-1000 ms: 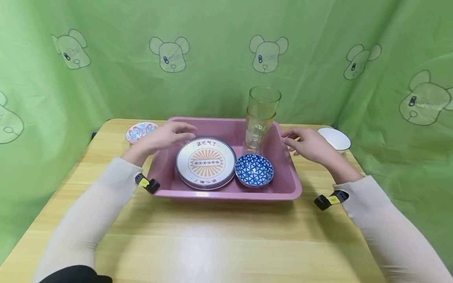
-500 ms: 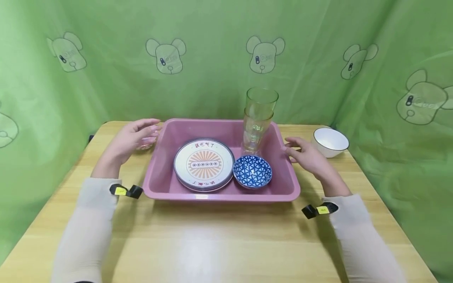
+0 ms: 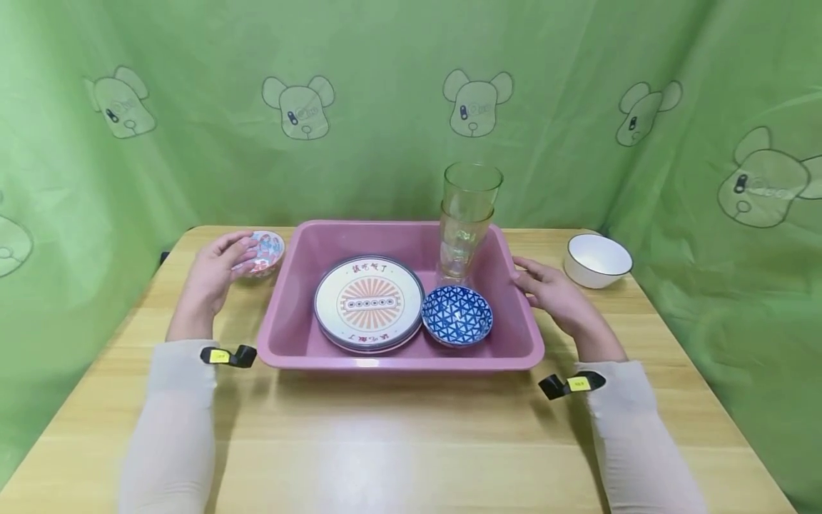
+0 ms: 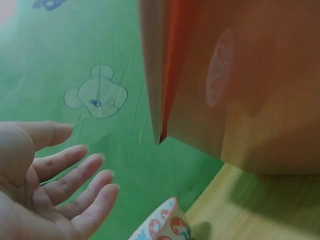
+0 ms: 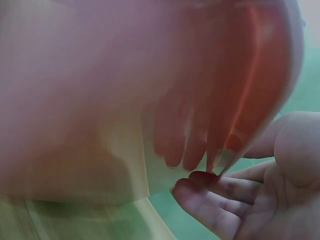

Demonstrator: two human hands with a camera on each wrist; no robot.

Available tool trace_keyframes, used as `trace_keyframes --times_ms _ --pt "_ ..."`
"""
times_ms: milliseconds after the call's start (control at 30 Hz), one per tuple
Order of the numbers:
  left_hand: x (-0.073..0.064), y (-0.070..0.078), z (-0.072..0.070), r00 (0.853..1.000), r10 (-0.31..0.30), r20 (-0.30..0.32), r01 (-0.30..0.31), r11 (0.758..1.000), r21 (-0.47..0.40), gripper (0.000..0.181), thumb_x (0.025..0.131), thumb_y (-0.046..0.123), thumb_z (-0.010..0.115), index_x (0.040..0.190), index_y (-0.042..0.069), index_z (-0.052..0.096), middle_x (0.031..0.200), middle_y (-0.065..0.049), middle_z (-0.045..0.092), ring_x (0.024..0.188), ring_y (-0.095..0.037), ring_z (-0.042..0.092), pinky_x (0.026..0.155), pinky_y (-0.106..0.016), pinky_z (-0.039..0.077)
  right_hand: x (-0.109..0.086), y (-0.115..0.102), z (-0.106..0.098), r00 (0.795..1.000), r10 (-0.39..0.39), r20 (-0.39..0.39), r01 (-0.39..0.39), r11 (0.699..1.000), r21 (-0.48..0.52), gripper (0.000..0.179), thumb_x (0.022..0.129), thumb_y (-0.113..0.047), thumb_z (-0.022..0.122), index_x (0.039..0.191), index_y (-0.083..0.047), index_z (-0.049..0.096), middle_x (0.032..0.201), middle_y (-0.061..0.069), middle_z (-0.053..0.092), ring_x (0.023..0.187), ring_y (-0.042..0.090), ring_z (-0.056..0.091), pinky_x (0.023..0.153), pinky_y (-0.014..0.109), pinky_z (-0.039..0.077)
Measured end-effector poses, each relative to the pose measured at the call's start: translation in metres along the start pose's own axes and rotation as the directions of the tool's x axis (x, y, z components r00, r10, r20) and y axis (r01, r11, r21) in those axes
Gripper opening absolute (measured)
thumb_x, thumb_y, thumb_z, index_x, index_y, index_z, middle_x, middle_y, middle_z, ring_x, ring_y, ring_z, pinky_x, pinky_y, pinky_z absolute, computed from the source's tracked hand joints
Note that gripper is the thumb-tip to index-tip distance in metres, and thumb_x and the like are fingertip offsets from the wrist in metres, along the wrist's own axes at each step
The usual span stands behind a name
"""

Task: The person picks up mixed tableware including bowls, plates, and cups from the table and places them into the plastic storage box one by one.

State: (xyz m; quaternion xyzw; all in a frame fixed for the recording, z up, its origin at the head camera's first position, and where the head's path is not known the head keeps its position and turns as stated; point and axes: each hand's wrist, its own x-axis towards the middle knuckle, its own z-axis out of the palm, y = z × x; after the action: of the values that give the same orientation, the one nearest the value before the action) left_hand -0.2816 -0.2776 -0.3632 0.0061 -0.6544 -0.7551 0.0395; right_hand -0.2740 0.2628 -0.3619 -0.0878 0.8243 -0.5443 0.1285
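Observation:
In the head view, a pink plastic tub [image 3: 398, 363] holds a stack of white plates [image 3: 369, 303], a blue-and-white patterned bowl [image 3: 457, 315] and stacked yellowish clear glasses [image 3: 469, 221]. My left hand [image 3: 215, 275] is at a small pink-and-blue patterned bowl [image 3: 266, 251] left of the tub; in the left wrist view its fingers [image 4: 95, 200] are relaxed and spread, apart from that bowl. My right hand [image 3: 555, 293] pinches the tub's right rim, thumb on one side and fingers on the other, as the right wrist view shows.
A white bowl with a dark rim [image 3: 599, 258] stands on the wooden table [image 3: 398, 442] at the back right, beyond my right hand. A green curtain [image 3: 385, 171] with bear prints surrounds the table on the back and sides.
My left hand has moved left, from above the tub near the plates, out to the pink-and-blue bowl. My right hand has lowered slightly and settled at the tub's right rim.

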Motion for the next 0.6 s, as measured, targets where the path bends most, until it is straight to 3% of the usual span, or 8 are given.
trace_keyframes --times_ms 100,300,433,600 --pt "0.002 -0.006 -0.001 0.993 -0.014 -0.119 0.009 0.999 -0.042 0.047 0.099 0.019 0.060 0.138 -0.004 0.046 0.110 -0.001 0.060 0.098 -0.011 0.058 0.087 -0.019 0.053 -0.001 0.003 -0.001 1.000 0.001 0.025 -0.002 0.999 0.035 0.056 0.106 -0.027 0.043 0.153 -0.001 0.026 0.149 0.024 0.038 0.127 0.032 0.049 0.099 0.032 0.048" --pt "0.006 -0.012 -0.006 0.956 -0.039 -0.292 0.008 0.994 -0.105 0.017 0.098 0.018 0.061 0.114 0.011 0.062 0.114 -0.003 0.056 0.096 -0.010 0.053 0.081 -0.015 0.053 0.000 0.007 -0.001 0.998 0.010 0.055 -0.016 0.993 0.118 0.055 0.106 -0.025 0.042 0.153 -0.001 0.027 0.145 0.028 0.041 0.107 0.016 0.063 0.090 0.027 0.052" --pt "0.008 -0.014 -0.009 0.931 -0.052 -0.362 0.029 0.997 -0.067 0.026 0.098 0.019 0.060 0.123 0.010 0.060 0.116 0.000 0.054 0.100 -0.008 0.051 0.082 -0.013 0.051 0.001 0.010 0.000 0.998 0.007 0.061 -0.017 0.987 0.162 0.054 0.107 -0.024 0.040 0.153 0.000 0.024 0.141 0.033 0.043 0.098 0.014 0.066 0.087 0.030 0.055" --pt "0.010 -0.020 -0.016 0.903 -0.093 -0.420 0.086 0.996 -0.036 0.042 0.099 0.022 0.059 0.137 0.008 0.051 0.130 -0.002 0.051 0.119 -0.013 0.049 0.102 -0.024 0.045 0.002 0.015 0.001 0.997 0.015 0.070 -0.027 0.984 0.178 0.054 0.107 -0.024 0.038 0.152 0.002 0.024 0.132 0.030 0.052 0.092 0.014 0.067 0.083 0.031 0.057"
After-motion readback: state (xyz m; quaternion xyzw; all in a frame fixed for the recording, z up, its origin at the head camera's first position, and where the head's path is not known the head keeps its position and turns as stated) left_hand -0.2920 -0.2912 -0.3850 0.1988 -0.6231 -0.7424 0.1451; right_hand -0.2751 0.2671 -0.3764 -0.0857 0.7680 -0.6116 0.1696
